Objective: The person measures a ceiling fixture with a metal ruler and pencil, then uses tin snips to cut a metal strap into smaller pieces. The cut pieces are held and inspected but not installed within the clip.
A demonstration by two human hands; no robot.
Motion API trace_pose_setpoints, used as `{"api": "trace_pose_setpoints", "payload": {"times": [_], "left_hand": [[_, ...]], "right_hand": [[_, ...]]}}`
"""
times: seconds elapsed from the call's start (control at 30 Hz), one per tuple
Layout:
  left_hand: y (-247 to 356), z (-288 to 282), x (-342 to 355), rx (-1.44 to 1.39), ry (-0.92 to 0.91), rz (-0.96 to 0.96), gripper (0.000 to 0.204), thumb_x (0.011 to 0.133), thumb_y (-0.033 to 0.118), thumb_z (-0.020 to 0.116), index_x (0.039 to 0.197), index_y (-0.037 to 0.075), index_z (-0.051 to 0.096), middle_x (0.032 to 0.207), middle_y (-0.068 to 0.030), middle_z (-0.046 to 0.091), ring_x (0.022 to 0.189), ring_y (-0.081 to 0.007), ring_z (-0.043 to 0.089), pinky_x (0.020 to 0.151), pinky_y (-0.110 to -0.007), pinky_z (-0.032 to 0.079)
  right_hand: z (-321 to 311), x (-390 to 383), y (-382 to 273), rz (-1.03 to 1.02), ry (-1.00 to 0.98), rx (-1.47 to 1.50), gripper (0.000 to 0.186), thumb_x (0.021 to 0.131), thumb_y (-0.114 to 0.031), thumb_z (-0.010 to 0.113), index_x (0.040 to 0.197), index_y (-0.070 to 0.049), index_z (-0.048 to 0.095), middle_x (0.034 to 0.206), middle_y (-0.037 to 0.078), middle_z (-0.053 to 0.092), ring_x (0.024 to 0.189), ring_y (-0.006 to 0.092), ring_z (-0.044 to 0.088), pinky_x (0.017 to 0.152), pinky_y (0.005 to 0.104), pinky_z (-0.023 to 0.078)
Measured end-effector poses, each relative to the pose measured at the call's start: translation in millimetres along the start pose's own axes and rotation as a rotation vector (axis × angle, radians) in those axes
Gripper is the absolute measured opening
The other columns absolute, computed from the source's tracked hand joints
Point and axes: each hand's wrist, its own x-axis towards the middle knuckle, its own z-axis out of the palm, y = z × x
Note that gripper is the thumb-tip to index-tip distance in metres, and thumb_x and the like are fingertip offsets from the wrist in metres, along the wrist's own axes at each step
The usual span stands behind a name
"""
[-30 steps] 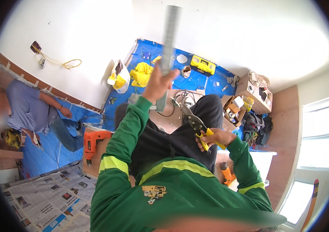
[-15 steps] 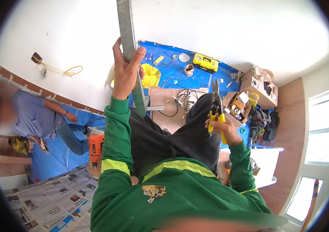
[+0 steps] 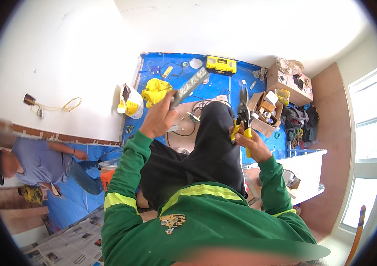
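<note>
My left hand (image 3: 159, 116) is closed round the lower end of a grey metal channel (image 3: 190, 87), which slants up and to the right over the floor. In my right hand (image 3: 254, 144) is a pair of tin snips (image 3: 243, 122) with yellow handles, blades pointing up. The tool and the channel are apart. My fingers wrap the snips' handles above my right knee. Part of the channel's near end is hidden behind my left fingers.
Blue sheeting (image 3: 179, 70) covers the floor, with a yellow toolbox (image 3: 221, 65), a yellow bag (image 3: 156, 91) and a white bag (image 3: 131, 103). An open carton (image 3: 266, 111) stands at right. At left, another person (image 3: 42, 162) sits near newspaper sheets (image 3: 71, 244). An orange drill (image 3: 107, 179) is partly hidden by my sleeve.
The channel has swung from nearly upright to a slant toward the right, and my left hand has come lower. The snips remain in my right hand, shifted slightly left.
</note>
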Motion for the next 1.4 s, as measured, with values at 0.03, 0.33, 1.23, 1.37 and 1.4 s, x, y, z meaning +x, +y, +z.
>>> {"api": "trace_pose_setpoints", "payload": {"times": [0.03,0.33,1.23,1.37,1.4], "left_hand": [[2,10,2,-0.013,-0.037,-0.021,0.054,0.106,0.034,0.060,0.150,0.005,0.050,0.124,-0.0302,0.069,0.111,-0.0495,0.067,0.097,-0.051,0.052],[-19,83,-18,0.001,-0.141,-0.005,0.054,0.113,0.042,0.055,0.143,-0.003,0.052,0.129,-0.0283,0.062,0.120,-0.0476,0.061,0.103,-0.050,0.049],[21,89,24,0.612,0.073,0.207,0.060,0.106,0.052,0.065,0.148,0.011,0.055,0.100,-0.0096,0.070,0.083,-0.0337,0.073,0.062,-0.043,0.060],[27,80,21,0.689,-0.023,0.141,0.060,0.106,0.052,0.064,0.149,0.012,0.055,0.099,-0.0099,0.071,0.085,-0.0335,0.074,0.062,-0.043,0.060],[28,78,19,0.697,-0.062,0.109,0.060,0.106,0.052,0.063,0.149,0.011,0.055,0.099,-0.0102,0.071,0.087,-0.0337,0.074,0.062,-0.043,0.060]], "right_hand": [[-1,4,3,0.003,-0.004,-0.009,0.054,0.105,-0.039,0.072,0.146,-0.005,0.061,0.133,0.005,0.067,0.121,0.0147,0.062,0.104,0.0347,0.048],[27,28,34,-0.112,0.327,0.189,0.036,0.104,-0.030,0.072,0.128,-0.004,0.065,0.108,0.003,0.069,0.095,0.0145,0.068,0.086,0.0333,0.054],[13,-17,78,-0.056,0.322,-0.037,0.034,0.099,-0.014,0.072,0.128,-0.001,0.060,0.100,0.003,0.063,0.087,0.0139,0.064,0.079,0.0314,0.054],[10,-25,92,-0.004,0.322,-0.153,0.039,0.094,-0.015,0.073,0.126,0.001,0.058,0.103,0.009,0.067,0.097,0.0212,0.066,0.088,0.0396,0.054],[9,-28,93,-0.027,0.290,-0.105,0.040,0.094,-0.015,0.073,0.127,0.001,0.058,0.105,0.011,0.068,0.099,0.0221,0.066,0.089,0.0403,0.054]]}}
